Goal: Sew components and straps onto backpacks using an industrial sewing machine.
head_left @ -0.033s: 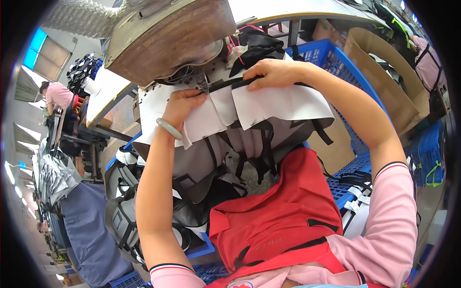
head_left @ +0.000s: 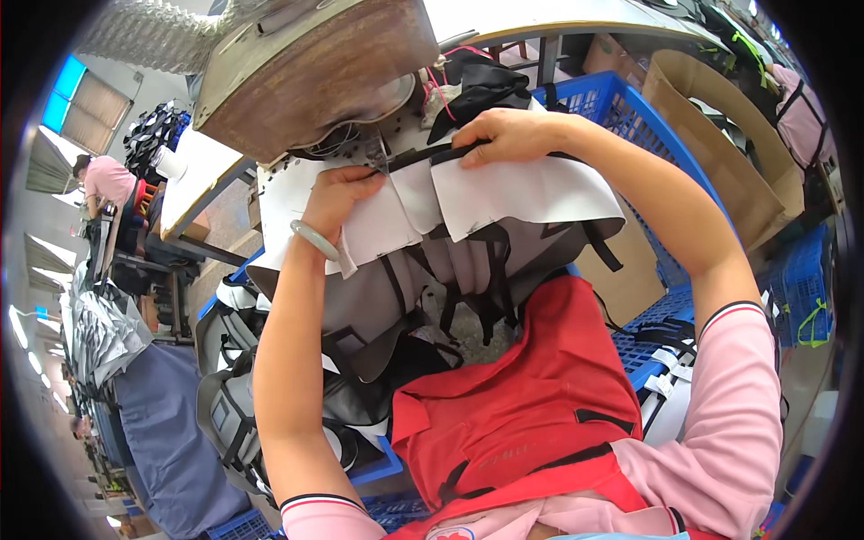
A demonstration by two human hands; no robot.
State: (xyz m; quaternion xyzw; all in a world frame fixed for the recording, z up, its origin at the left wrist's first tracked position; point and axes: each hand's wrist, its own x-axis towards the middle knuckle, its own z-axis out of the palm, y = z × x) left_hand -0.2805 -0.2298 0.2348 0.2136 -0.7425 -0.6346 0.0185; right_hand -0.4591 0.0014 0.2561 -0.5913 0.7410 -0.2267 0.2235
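A grey fabric bag piece [head_left: 364, 301] with white backing panels [head_left: 517, 193] and dangling black straps is stretched between my hands, its lower part hanging over my lap. My left hand [head_left: 344, 196], with a pale bangle at its wrist, is closed on the piece's upper edge, thumb on top. To the right, my right hand [head_left: 513, 137] pinches the same edge along a black edging strip [head_left: 409, 160]. Between the hands, that strip passes beside a small metal part [head_left: 376, 153] under a brown metal machine housing [head_left: 315, 76]. The fingertips under the fabric are hidden.
A ribbed hose [head_left: 148, 36] joins the housing at upper left. Blue plastic crates [head_left: 661, 135] stand on the right, beside a large cardboard box [head_left: 720, 153]. Grey bag pieces [head_left: 238, 409] are piled at lower left. Another person [head_left: 110, 180] bends over work at far left.
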